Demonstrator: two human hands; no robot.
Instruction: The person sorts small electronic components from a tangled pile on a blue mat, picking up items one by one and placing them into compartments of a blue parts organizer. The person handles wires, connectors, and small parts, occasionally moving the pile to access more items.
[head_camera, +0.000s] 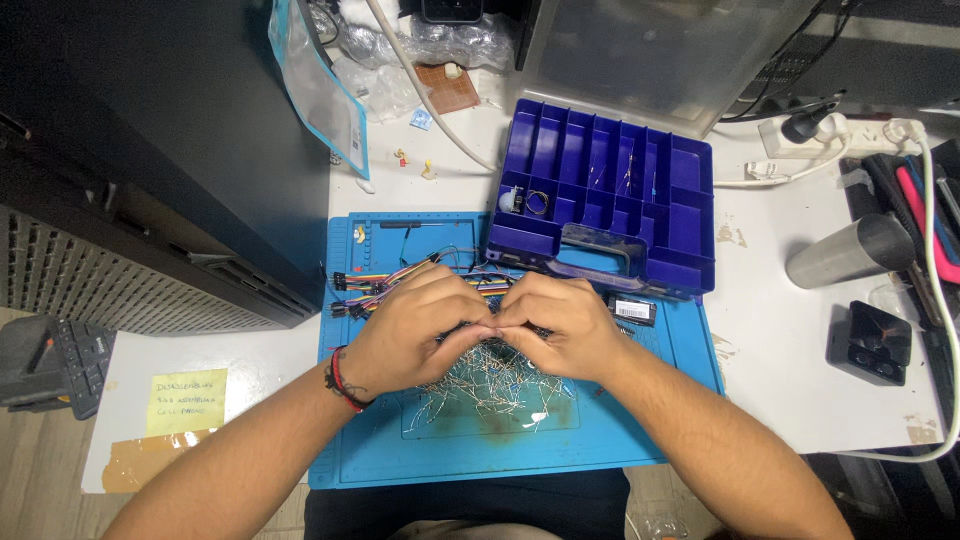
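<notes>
Pinched together at the fingertips, the left hand (410, 330) and right hand (560, 325) meet knuckle to knuckle at the centre of the frame, over a heap of thin metal-legged components (495, 385). Whether anything is clamped between the fingers cannot be told; the tips are hidden. That heap lies loose on the blue work mat (640, 430), lower centre. These pieces look light, springy and easily bent, and tangled together, so each is best taken by its small body or lifted singly by 1 leg. Coloured jumper wires (375, 285) lie just left of the hands. An open purple compartment box (610, 190) sits in the upper centre, its front edge on the mat.
</notes>
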